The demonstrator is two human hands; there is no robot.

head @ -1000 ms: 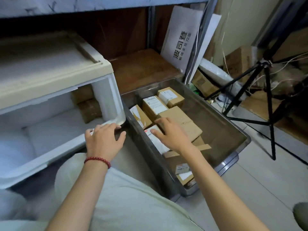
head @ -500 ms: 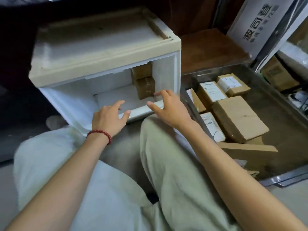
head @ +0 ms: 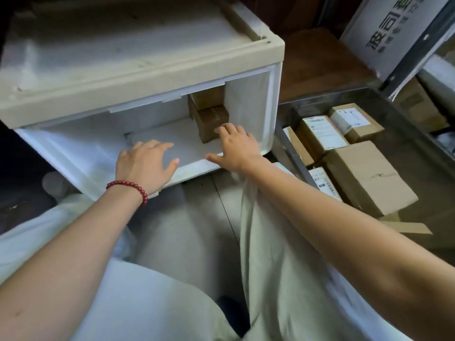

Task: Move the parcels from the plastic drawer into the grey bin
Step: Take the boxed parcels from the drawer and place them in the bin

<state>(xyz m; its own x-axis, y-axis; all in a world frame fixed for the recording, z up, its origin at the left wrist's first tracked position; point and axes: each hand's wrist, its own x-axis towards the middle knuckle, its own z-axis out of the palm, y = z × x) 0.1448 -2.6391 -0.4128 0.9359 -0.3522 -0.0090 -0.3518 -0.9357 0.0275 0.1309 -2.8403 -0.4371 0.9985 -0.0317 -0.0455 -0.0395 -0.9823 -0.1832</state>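
The white plastic drawer (head: pixel 81 153) stands pulled out under a beige top. Two brown cardboard parcels sit stacked in its back right corner: the lower parcel (head: pixel 209 119) and the upper parcel (head: pixel 206 98) behind it. My right hand (head: pixel 236 146) reaches into the drawer with spread fingers, its fingertips at the lower parcel's front face. My left hand (head: pixel 145 163) rests open on the drawer's front rim, a red bead bracelet on the wrist. The grey bin (head: pixel 418 146) stands to the right and holds several parcels, among them a large brown box (head: pixel 369 175).
My knees in pale trousers fill the foreground under both arms. A wooden shelf board (head: pixel 320 57) lies behind the bin, with a white printed carton (head: pixel 384 33) and a metal rack post leaning there. More cartons sit at the far right.
My right hand left the bin, crossed to the drawer and now reaches inside to the stacked parcels. My left hand stayed on the drawer's front rim. The view swung left and closer.
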